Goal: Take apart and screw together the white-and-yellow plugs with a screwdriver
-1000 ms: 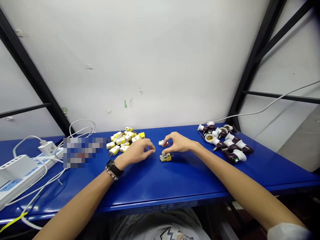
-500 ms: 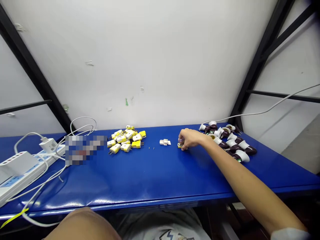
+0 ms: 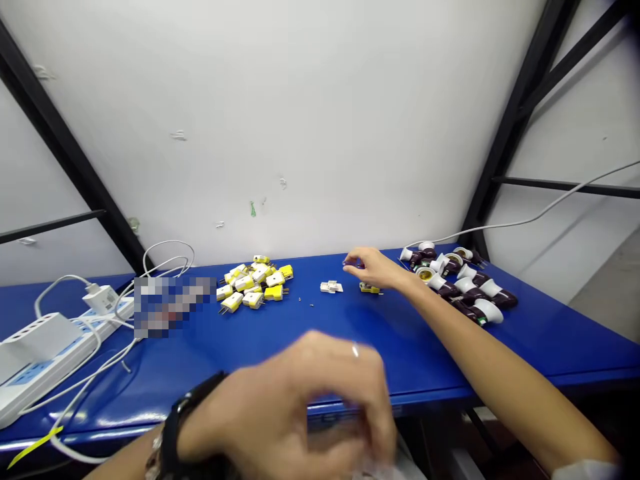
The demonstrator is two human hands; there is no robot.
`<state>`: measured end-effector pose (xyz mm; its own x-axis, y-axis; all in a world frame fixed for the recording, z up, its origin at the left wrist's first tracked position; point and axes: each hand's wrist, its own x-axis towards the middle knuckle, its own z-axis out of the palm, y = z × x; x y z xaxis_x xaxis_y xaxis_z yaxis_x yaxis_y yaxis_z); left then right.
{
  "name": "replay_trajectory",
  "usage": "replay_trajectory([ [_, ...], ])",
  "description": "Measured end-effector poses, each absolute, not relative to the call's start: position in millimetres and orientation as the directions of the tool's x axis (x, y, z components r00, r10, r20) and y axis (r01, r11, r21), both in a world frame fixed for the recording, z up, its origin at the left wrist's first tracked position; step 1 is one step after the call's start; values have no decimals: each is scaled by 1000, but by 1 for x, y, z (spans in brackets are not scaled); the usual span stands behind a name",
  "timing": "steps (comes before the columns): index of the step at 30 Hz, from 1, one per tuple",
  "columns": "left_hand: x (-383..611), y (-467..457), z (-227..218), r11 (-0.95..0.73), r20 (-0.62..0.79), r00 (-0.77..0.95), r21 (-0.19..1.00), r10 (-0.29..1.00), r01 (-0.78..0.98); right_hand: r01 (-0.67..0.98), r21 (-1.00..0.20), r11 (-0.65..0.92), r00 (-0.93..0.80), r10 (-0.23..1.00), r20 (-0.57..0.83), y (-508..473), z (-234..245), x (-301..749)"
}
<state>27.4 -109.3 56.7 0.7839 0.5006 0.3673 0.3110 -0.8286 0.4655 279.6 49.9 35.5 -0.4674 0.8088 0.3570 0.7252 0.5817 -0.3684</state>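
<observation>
My right hand point(image 3: 376, 268) reaches over the blue table point(image 3: 310, 347), thumb and forefinger pinched on something small and dark that I cannot make out. Just under it lies a yellow plug half point(image 3: 370, 288) with its prongs out. A white plug cover point(image 3: 331, 287) lies a little to its left. My left hand point(image 3: 305, 400) hovers close to the camera over the table's front edge, smeared by motion, with a ring on one finger and a black watch on the wrist. Its fingers hang down, and what they hold, if anything, does not show.
A heap of yellow and white plugs point(image 3: 255, 280) sits left of centre, with two tiny screws point(image 3: 305, 301) beside it. Dark lamp sockets with white caps point(image 3: 463, 283) lie at the right. A white power strip point(image 3: 40, 347), charger point(image 3: 100, 298) and cables fill the left end.
My right hand carried the yellow plug half to the right, set it down and lifted slightly. My left hand pulled back off the table and now rises blurred near the camera.
</observation>
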Motion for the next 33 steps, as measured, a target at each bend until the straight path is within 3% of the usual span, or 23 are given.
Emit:
replay_trajectory([
  [2,16,-70,52,-793,348,714,326,607,515,690,-381,616,-472,781,408,48,33,273],
  [5,-13,-9,32,-539,253,520,9,816,842,680,-378,629,-453,765,458,43,34,266],
  [8,-36,21,12,-388,170,425,-213,889,897,703,-374,605,-387,767,512,37,37,262],
  [11,-41,21,3,-389,160,446,-293,881,873,699,-392,598,-351,765,539,34,39,259],
  [16,-35,18,1,-359,165,418,-297,893,885,689,-409,598,-382,780,496,32,38,255],
  [22,-43,21,0,-479,134,479,-33,868,877,633,-437,639,-367,745,557,30,38,251],
  [26,-45,19,6,-482,195,455,118,869,868,597,-471,650,-344,737,582,28,37,247],
  [29,-36,14,15,-513,266,441,364,857,778,511,-568,645,-284,750,597,25,38,244],
  [33,-7,3,21,-553,301,501,671,812,494,304,-762,572,-199,820,537,23,41,241],
])
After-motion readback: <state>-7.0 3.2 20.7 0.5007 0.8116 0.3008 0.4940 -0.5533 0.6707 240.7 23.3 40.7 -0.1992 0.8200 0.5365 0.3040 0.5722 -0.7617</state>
